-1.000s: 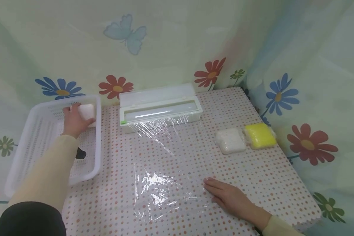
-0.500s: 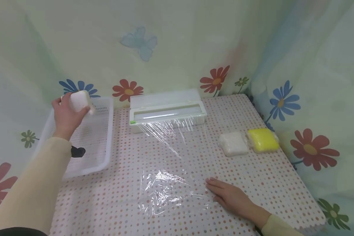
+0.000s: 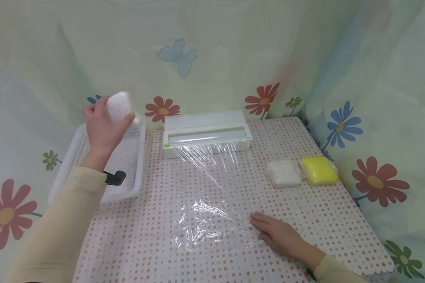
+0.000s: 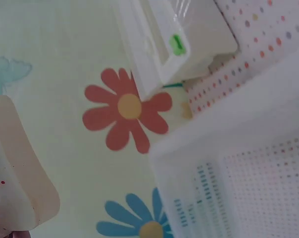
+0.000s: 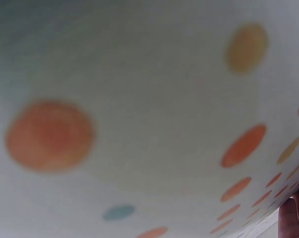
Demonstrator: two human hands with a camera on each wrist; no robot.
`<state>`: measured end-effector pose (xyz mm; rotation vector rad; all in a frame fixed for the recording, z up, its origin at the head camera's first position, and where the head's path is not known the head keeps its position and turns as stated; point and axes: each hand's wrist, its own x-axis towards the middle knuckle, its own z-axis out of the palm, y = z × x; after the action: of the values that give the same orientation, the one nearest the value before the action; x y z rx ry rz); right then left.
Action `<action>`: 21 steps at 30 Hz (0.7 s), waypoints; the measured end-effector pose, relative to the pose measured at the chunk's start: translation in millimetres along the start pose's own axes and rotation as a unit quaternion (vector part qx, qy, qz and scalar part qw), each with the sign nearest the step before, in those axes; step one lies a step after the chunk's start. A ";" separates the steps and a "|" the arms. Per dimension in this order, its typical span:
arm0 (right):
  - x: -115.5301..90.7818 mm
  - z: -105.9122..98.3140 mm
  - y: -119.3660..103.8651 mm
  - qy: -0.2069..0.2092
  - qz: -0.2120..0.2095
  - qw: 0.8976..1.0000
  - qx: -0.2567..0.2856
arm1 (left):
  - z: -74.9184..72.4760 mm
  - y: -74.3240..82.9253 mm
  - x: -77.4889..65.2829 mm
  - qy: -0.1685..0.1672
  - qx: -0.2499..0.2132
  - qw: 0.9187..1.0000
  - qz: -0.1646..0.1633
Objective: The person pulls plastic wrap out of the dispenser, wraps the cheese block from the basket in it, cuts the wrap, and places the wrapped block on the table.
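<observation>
My left hand (image 3: pixel 104 127) grips a white rounded block with beige sides and small dark red specks (image 3: pixel 118 107), raised over the far end of a white plastic basket (image 3: pixel 139 173). In the left wrist view the block (image 4: pixel 13 173) shows at the left edge, and the basket's rim (image 4: pixel 228 114) lies at lower right. My right hand (image 3: pixel 281 237) rests on the dotted tablecloth, fingers straight, fingertips at the right edge of a sheet of cling film (image 3: pixel 207 224). The film runs across the table from a white cling film dispenser (image 3: pixel 207 145) whose lid stands up.
A white block wrapped in film (image 3: pixel 283 173) and a yellow wrapped one (image 3: pixel 318 170) lie side by side at right. The table's right edge (image 3: pixel 357 210) slants down beside them. A flower-printed curtain (image 3: pixel 219 78) hangs behind the table.
My left hand has lifted the white block out of the basket and carried it up and to the right. My right hand stays at the film's edge. The head view has shifted slightly.
</observation>
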<state>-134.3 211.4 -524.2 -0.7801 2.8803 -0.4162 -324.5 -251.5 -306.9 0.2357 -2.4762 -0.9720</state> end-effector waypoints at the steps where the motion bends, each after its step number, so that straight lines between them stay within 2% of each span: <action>1: 0.2 -0.2 0.5 0.000 0.000 1.000 0.001 | 3.5 5.8 -4.3 -0.004 -0.002 1.000 0.008; 6: 0.4 -0.3 0.1 0.004 -0.006 1.000 -0.001 | 27.3 23.0 -22.9 -0.029 0.005 0.998 0.055; 9: 0.5 -0.2 -0.7 0.008 -0.009 1.000 -0.004 | 45.8 27.8 -34.7 -0.059 0.005 0.996 0.064; 16: 0.6 -0.6 0.9 0.025 -0.025 0.999 -0.009 | 87.8 37.4 -71.5 -0.135 0.003 0.989 0.056; 21: 1.3 0.2 2.0 0.022 -0.019 1.000 -0.011 | 115.9 36.5 -104.2 -0.191 0.003 0.981 0.029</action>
<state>-136.3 212.4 -525.1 -0.8411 2.9194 -0.4122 -288.6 -122.0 -393.9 -0.0284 -2.8122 -1.0685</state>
